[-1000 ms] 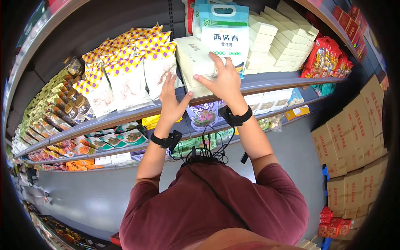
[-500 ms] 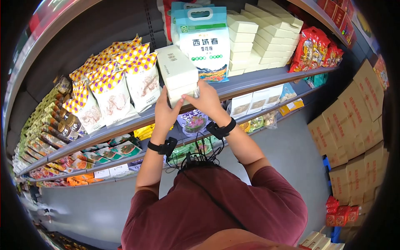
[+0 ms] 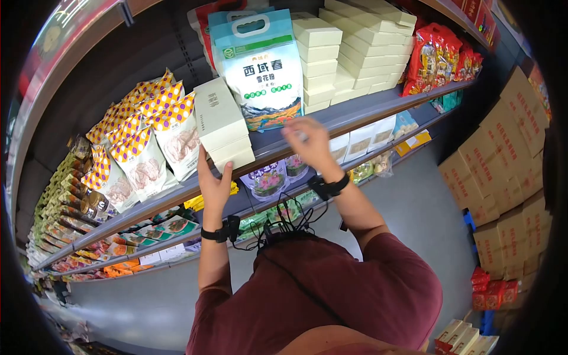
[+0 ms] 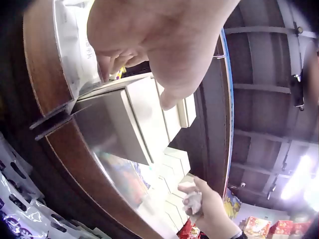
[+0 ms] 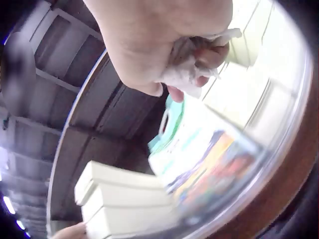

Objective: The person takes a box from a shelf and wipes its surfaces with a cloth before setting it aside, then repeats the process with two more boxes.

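Observation:
Near the shelf's front edge stands a small stack of pale cream boxes (image 3: pixel 220 115). My left hand (image 3: pixel 214 188) rests against its front left corner, fingers along the left side and thumb on the front face. In the left wrist view that thumb lies across the box edges. My right hand (image 3: pixel 310 144), fingers curled, holds a crumpled white tissue (image 5: pixel 182 72) over the shelf edge. Right behind it stands a blue and white flour bag (image 3: pixel 266 83) with a handle cut-out, beside the stack.
Patterned yellow-topped bags (image 3: pixel 142 160) stand close on the left. Taller piles of cream boxes (image 3: pixel 370 50) and red snack bags (image 3: pixel 432 59) fill the right side. Packets (image 3: pixel 264 180) line the lower shelf. Brown cartons (image 3: pixel 491 160) are stacked across the floor at right.
My hands went from reaching over the stack to both holding it at the front. The right hand has since left it and moved right, before the flour bag; the left hand stays.

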